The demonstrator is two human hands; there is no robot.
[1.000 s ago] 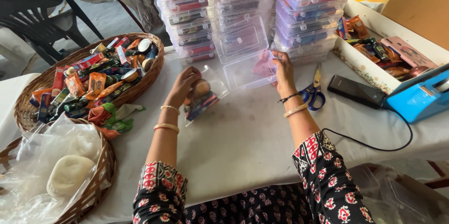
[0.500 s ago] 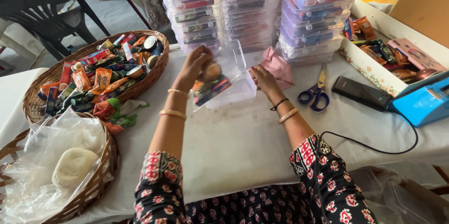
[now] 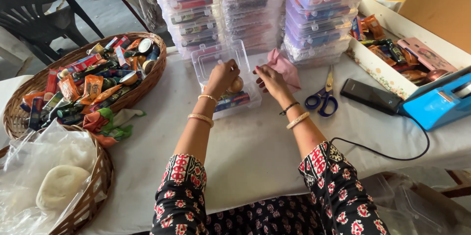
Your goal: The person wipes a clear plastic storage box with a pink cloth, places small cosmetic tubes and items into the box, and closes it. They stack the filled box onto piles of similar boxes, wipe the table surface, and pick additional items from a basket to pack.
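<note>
An open clear plastic box (image 3: 208,65) lies on the white table in front of me, its lid standing up behind. Inside are small packets (image 3: 234,101) and a round golden ball (image 3: 236,85). My left hand (image 3: 222,76) is curled inside the box, fingers touching the ball and contents. My right hand (image 3: 268,79) hovers at the box's right edge, fingers loosely bent, holding nothing that I can see. A crumpled pink cloth (image 3: 284,67) lies just behind my right hand.
Stacks of filled clear boxes (image 3: 255,9) stand behind. A wicker basket of packets (image 3: 88,80) sits left, another basket with plastic bags (image 3: 59,181) at near left. Blue scissors (image 3: 322,98), a black device (image 3: 371,97), a blue machine (image 3: 441,102) and a carton (image 3: 387,73) are right.
The box was held up off the table with both hands; now it rests flat on the table, open. My left hand has stayed in it, and my right hand has let go.
</note>
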